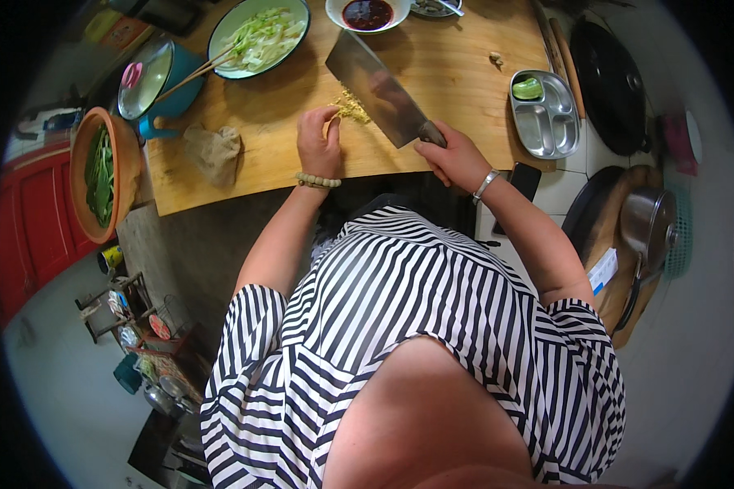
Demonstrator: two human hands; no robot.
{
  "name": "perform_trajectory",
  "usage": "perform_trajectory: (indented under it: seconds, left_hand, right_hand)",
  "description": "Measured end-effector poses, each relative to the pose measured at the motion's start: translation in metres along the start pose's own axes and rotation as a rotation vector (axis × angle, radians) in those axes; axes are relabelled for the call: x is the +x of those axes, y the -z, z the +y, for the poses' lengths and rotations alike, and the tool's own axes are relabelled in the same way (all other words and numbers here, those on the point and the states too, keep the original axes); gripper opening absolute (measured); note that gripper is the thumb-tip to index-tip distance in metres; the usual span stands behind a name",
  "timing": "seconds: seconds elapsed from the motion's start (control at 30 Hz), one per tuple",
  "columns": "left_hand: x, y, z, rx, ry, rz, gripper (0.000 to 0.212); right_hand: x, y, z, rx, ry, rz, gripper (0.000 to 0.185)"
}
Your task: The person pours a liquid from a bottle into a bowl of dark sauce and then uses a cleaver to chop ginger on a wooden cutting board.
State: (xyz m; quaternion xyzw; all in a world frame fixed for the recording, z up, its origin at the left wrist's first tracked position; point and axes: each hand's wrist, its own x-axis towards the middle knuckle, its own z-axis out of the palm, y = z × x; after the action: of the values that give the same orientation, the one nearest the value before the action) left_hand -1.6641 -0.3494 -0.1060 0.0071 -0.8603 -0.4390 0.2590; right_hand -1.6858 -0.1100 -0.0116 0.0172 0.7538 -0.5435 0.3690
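My right hand (455, 156) is closed around the dark handle of a wide-bladed cleaver (376, 88), whose blade slants up and left over the wooden board (452, 110). Finely chopped yellowish bits (352, 107) lie beside the blade's left edge. My left hand (319, 139) rests at the board just left of those bits, its fingers bent; whether it pinches any of them cannot be told. Up and left, an enamel bowl (260, 36) holds pale green and white sliced vegetables with chopsticks (192, 79) across its rim. A bowl of dark red sauce (368, 13) stands beyond the cleaver's tip.
A crumpled cloth (213, 153) lies at the board's left, near a lidded blue pot (183, 79) and a clay bowl of green leaves (136, 177). At right are a steel compartment tray (545, 113), a phone (525, 180), a black wok (608, 85) and a lidded saucepan (645, 226).
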Motion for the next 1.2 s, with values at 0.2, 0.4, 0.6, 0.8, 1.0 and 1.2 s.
perform_trajectory:
  seconds: [0.2,0.4,0.6,0.8,1.0,1.2]
  left_hand:
    - [-0.007,-0.006,0.013,0.337,-0.233,-0.205,0.044]
    - [-0.026,-0.007,0.023,0.638,-0.492,-0.396,0.062]
    - [0.001,-0.011,0.024,0.661,-0.364,-0.379,0.066]
    - [0.012,-0.028,0.0,0.856,-0.276,-0.292,0.064]
    - [0.002,-0.034,-0.014,0.838,-0.16,-0.316,0.054]
    - [0.006,-0.017,-0.023,0.398,-0.159,-0.129,0.027]
  right_hand:
    - [0.003,-0.005,-0.01,0.364,-0.123,-0.084,0.017]
    - [0.001,-0.009,-0.013,0.509,-0.208,-0.101,0.016]
    - [-0.009,-0.006,-0.018,0.506,-0.206,-0.144,0.018]
    - [-0.022,0.005,-0.014,0.488,-0.248,-0.174,0.02]
    - [-0.031,0.016,0.009,0.202,-0.177,-0.074,0.024]
    - [-0.01,0.008,0.038,-0.554,0.313,0.227,0.032]
